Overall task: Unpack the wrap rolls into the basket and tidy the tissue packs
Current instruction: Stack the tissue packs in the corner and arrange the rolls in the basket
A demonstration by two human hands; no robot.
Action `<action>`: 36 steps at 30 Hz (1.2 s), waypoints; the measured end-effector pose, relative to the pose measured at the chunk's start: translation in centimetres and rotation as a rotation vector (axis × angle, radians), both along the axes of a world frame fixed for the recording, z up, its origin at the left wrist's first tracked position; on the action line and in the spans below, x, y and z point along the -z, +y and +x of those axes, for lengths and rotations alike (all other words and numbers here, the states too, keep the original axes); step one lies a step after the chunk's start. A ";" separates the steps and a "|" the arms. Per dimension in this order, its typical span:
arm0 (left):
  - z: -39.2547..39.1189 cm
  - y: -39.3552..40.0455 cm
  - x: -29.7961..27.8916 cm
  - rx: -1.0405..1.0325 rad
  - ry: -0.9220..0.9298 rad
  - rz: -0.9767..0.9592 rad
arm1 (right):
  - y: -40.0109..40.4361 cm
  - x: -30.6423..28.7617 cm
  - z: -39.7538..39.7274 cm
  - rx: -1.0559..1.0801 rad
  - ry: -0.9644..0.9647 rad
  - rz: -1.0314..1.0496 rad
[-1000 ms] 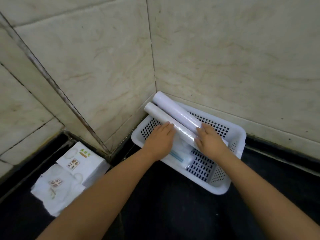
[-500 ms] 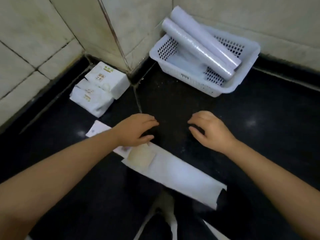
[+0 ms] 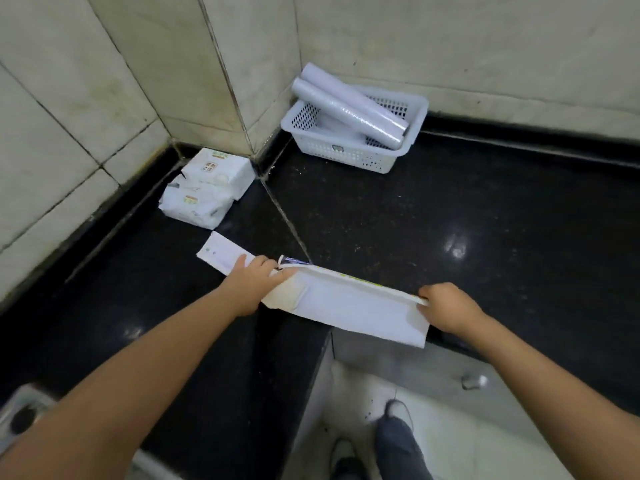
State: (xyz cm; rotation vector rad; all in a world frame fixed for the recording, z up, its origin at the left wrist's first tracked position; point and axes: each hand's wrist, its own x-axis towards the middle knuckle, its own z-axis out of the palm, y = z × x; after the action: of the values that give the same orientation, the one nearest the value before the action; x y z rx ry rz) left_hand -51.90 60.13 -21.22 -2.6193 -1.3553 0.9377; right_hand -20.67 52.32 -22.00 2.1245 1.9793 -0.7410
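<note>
Two long wrap rolls [image 3: 349,107] lie slanted across the white perforated basket [image 3: 349,155] in the wall corner, their far ends poking over its rim. A long white wrap box [image 3: 349,306] lies at the counter's near edge. My left hand [image 3: 258,277] grips its left end and my right hand [image 3: 446,306] grips its right end. Two white tissue packs [image 3: 207,188] sit stacked unevenly against the left wall, well away from both hands.
A flat white paper [image 3: 221,252] lies on the black counter [image 3: 450,216] just left of my left hand. Tiled walls enclose the corner. The counter edge drops to the floor, where my shoes [image 3: 398,441] show. A metal fixture [image 3: 20,417] sits bottom left.
My hands have left the rolls in the basket, drawn back to the near counter edge, and taken hold of the long white box at both ends. The view has tilted down.
</note>
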 end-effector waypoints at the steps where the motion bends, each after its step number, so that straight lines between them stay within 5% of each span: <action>1: 0.5 -0.3 -0.5 0.039 -0.014 0.029 | -1.1 -0.3 0.1 0.032 0.023 -0.002; 6: 7.1 -2.2 -3.6 0.113 -0.259 0.012 | -5.2 -2.8 2.2 0.255 0.172 0.112; 11: 19.6 -7.5 -7.2 0.240 -0.683 -0.076 | -12.1 -6.3 8.1 0.557 0.208 0.331; 14: 28.2 -12.9 -8.4 0.337 -0.762 -0.147 | -19.6 -8.0 13.4 0.771 0.203 0.448; 25: 57.8 -50.0 -7.6 0.915 -0.661 -0.249 | -63.2 -9.1 27.0 1.601 0.148 0.797; 36: 68.8 -90.0 -5.3 1.529 -0.483 -0.545 | -97.0 -4.4 23.2 2.573 0.011 1.011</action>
State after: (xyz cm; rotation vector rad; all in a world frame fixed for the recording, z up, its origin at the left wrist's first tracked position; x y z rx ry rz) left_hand 16.93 -29.84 -15.88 -3.0646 1.1572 0.3620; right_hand 2.56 -44.65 -17.64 -1.8632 1.0648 -0.2981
